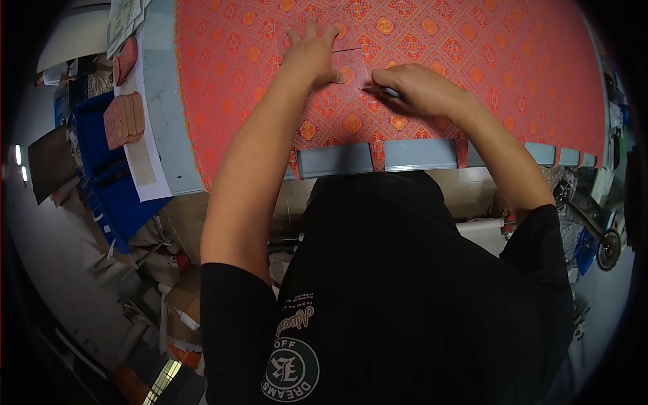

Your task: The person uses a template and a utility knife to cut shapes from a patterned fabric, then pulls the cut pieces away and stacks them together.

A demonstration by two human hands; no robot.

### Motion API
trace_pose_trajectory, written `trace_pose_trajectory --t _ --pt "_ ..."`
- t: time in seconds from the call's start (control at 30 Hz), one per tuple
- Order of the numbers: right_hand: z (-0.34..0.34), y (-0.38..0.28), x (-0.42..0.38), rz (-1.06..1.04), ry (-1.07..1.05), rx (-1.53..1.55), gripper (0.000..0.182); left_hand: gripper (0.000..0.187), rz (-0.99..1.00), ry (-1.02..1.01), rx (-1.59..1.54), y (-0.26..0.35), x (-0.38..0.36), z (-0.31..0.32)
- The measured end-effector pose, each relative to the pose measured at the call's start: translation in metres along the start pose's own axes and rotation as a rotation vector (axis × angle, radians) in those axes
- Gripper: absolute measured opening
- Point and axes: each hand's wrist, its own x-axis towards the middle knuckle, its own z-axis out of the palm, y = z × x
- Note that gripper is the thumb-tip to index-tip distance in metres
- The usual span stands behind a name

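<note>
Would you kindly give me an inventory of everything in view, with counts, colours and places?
Flat-topped table: one, blue-grey, upper view
Patterned fabric sheet: one, red and orange, spread over the table
Patterned cut pieces: several, pinkish red with tan edges, left of the fabric sheet
Flat paper-like sheet: one, white, at the table's left edge
Crate-like object: one, blue, left of the table
Round wheel: one, dark, far right
Jumbled clutter: uncountable, mixed colours, both sides
Slim handheld tool: one, mostly dark, over the fabric sheet
Printed short-sleeved shirt: one, black, lower centre
Left hand: one, bare, fingers spread on the fabric sheet
Right hand: one, bare, holding the handheld tool
</note>
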Motion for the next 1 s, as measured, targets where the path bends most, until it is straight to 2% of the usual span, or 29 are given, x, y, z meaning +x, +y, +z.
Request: trace_pose_trajectory --t 0.3,0.7,0.8,0.87,0.9,0.97,1.0 --pt "0.01 0.016 -0.002 -0.03 0.038 0.064 0.016 0.109 0.008 0.005 0.041 0.002 -0.001 -0.001" --pt "0.047 0.04 -0.014 -0.129 0.277 0.168 0.016 0.115 0.017 -0.027 0.06 0.002 0.003 -0.003" --pt "0.043 0.03 -0.018 -0.053 0.269 0.165 0.016 0.117 0.022 -0.038 0.085 0.003 0.002 -0.005" --pt "0.039 0.013 -0.025 0.148 0.328 0.26 0.016 0.119 0.028 -0.042 0.09 0.003 0.004 -0.005" --pt "0.042 0.006 -0.028 0.156 0.332 0.251 0.016 0.122 0.045 -0.044 0.124 0.002 0.007 -0.004" --pt "0.055 -0.01 -0.032 0.368 0.572 0.275 0.019 0.124 0.076 -0.043 0.154 0.001 0.013 -0.002" --pt "0.062 -0.018 -0.032 0.379 0.576 0.263 0.019 0.127 0.085 -0.058 0.226 0.001 0.017 -0.002"
